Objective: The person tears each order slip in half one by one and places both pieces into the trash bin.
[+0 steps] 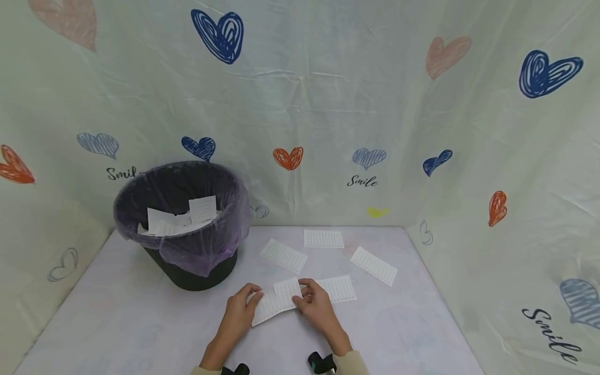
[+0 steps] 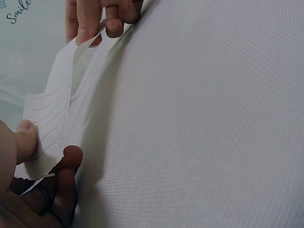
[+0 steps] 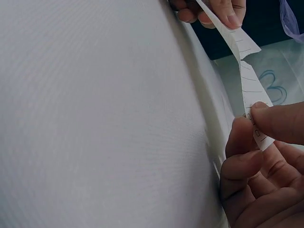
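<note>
A white sheet of paper (image 1: 274,306) printed with lines is stretched between both hands, a little above the table. My left hand (image 1: 240,311) pinches its left end between thumb and fingers. At the opposite end, my right hand (image 1: 321,311) pinches it the same way; the thumb (image 3: 275,121) presses on the printed face in the right wrist view. A tear notches the paper's far edge between the hands. In the left wrist view, the paper (image 2: 50,107) bends, and its end by the left hand looks ragged. Another printed sheet (image 1: 339,289) lies just behind the right hand.
A black bin (image 1: 197,278) lined with a purple plastic bag (image 1: 206,252) stands at the back left, with paper pieces (image 1: 164,222) inside. Three more printed sheets lie farther back, including a rear one (image 1: 323,239) and a right one (image 1: 374,266). A heart-patterned curtain (image 1: 300,104) encloses the table.
</note>
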`<control>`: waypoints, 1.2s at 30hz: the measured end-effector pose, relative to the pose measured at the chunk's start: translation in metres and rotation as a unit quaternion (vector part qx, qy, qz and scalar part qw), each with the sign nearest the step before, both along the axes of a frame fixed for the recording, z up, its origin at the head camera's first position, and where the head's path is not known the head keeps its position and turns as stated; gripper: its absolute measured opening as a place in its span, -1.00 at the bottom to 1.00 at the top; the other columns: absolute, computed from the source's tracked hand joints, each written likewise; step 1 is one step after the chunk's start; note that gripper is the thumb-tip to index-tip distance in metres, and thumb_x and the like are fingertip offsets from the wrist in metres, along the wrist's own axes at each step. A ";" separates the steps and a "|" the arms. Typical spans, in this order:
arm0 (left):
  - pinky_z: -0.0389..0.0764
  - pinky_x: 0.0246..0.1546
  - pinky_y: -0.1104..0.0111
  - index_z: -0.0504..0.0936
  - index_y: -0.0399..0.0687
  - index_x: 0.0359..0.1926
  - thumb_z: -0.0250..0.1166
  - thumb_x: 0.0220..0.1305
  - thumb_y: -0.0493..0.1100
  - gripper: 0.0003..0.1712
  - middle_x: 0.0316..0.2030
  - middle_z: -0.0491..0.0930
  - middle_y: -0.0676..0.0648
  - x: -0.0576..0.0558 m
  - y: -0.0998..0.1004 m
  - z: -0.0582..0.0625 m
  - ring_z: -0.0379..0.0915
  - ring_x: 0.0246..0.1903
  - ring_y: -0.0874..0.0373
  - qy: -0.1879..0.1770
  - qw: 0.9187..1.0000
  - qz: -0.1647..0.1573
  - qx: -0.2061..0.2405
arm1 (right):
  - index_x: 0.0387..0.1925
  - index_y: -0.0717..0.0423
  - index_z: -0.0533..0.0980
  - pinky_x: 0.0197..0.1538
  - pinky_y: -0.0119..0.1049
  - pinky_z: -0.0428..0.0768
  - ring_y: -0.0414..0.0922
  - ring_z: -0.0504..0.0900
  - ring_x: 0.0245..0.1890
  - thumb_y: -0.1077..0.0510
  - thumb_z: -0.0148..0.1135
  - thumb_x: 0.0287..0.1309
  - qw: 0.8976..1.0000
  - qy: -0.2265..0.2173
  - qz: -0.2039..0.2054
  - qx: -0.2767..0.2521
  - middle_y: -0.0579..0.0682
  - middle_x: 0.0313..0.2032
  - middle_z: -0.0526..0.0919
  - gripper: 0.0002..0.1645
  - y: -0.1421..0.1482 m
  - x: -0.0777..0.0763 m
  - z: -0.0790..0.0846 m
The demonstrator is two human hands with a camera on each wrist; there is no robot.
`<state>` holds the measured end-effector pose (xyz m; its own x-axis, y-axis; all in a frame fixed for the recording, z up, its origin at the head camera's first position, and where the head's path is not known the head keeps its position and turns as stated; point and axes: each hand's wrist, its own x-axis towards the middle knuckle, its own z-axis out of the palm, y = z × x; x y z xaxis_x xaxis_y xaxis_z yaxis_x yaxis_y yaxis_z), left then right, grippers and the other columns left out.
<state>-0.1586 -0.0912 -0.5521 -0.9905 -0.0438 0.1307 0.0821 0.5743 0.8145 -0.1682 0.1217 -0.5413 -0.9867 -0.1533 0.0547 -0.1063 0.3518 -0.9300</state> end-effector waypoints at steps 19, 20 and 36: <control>0.29 -0.54 0.45 0.58 -0.12 -0.02 0.34 0.23 -0.14 -0.68 -0.50 0.51 0.06 0.002 -0.002 0.005 0.24 -0.56 0.26 -0.053 0.998 -0.019 0.000 | -0.26 0.24 0.56 -0.55 -0.33 0.60 -0.18 0.60 -0.66 0.13 0.23 0.27 1.000 -0.010 -0.009 -0.024 0.06 -0.47 0.65 -0.79 0.003 -0.006 -0.019; 0.27 -0.55 0.45 0.59 -0.12 -0.02 0.33 0.23 -0.14 -0.69 -0.52 0.47 0.06 0.002 -0.002 0.005 0.23 -0.57 0.26 -0.053 0.998 -0.017 -0.002 | -0.26 0.22 0.57 -0.56 -0.33 0.60 -0.19 0.58 -0.67 0.10 0.22 0.28 1.000 -0.007 -0.010 -0.024 0.04 -0.47 0.65 -0.78 0.004 -0.006 -0.020; 0.42 -0.44 0.45 0.62 -0.13 -0.11 0.31 0.25 -0.21 -0.80 -0.48 0.56 0.06 0.000 -0.006 0.002 0.37 -0.50 0.29 -0.030 0.999 -0.012 0.006 | -0.30 0.12 0.60 -0.38 -0.46 0.53 -0.30 0.56 -0.46 0.13 0.30 0.20 0.996 0.038 -0.081 0.012 -0.06 -0.43 0.65 -0.87 0.004 -0.009 -0.019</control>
<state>-0.1584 -0.0975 -0.5506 -0.9973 -0.0218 0.0703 0.0459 0.5626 0.8255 -0.1772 0.1261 -0.5598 -0.9917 0.0053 0.1284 -0.1161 0.3925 -0.9124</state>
